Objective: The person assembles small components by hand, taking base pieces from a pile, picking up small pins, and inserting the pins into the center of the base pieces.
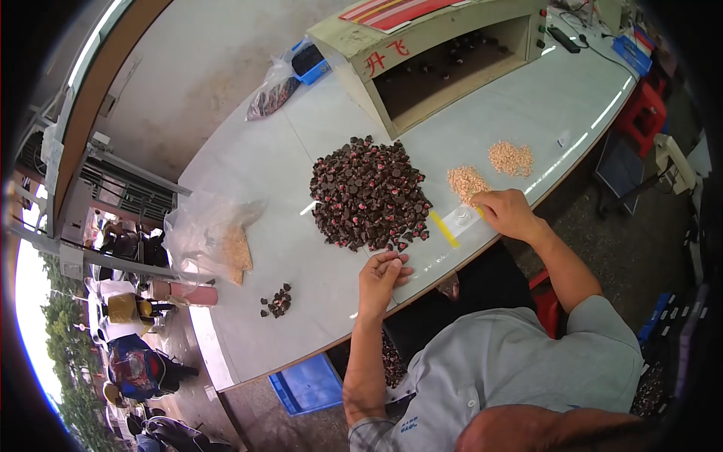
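Note:
My left hand (pixel 382 277) is at the near edge of a big heap of small dark parts with pink spots (pixel 369 192). Its thumb and fingers are pinched together, and whatever they hold is too small to name. My right hand (pixel 503 212) touches the near side of a pile of small beige pieces (pixel 467 183), fingertips together and pointing down; what lies between them is hidden. A second beige pile (pixel 511 159) lies farther right. Between my hands are a yellow strip (pixel 444 229) and a clear, whitish patch on the table (pixel 461 219).
A metal housing with an open front (pixel 452 71) stands at the back of the grey table (pixel 301 331). On the left lie a clear bag of beige pieces (pixel 237 252), a small dark cluster (pixel 276 301) and a pink cylinder (pixel 193 294). A blue bin (pixel 309 64) stands behind.

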Action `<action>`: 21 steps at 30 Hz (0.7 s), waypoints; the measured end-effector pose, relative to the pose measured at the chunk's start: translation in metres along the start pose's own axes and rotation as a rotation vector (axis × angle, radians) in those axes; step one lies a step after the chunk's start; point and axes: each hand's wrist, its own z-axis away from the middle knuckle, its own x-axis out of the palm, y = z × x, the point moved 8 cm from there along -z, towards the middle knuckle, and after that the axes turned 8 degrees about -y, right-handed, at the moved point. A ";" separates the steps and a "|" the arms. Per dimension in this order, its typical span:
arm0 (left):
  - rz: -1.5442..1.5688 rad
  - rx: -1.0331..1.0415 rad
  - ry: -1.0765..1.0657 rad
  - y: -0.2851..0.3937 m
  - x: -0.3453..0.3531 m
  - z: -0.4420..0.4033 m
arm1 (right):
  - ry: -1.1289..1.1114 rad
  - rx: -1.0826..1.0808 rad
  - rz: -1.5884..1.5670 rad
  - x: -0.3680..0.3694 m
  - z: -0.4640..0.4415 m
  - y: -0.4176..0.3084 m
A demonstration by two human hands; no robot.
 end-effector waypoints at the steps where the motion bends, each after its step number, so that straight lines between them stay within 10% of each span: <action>1: -0.006 0.001 -0.001 -0.001 -0.001 0.000 | -0.015 -0.012 0.016 0.000 0.000 -0.002; 21: -0.021 0.017 -0.009 -0.002 -0.005 0.000 | -0.227 -0.014 0.136 -0.007 -0.006 0.006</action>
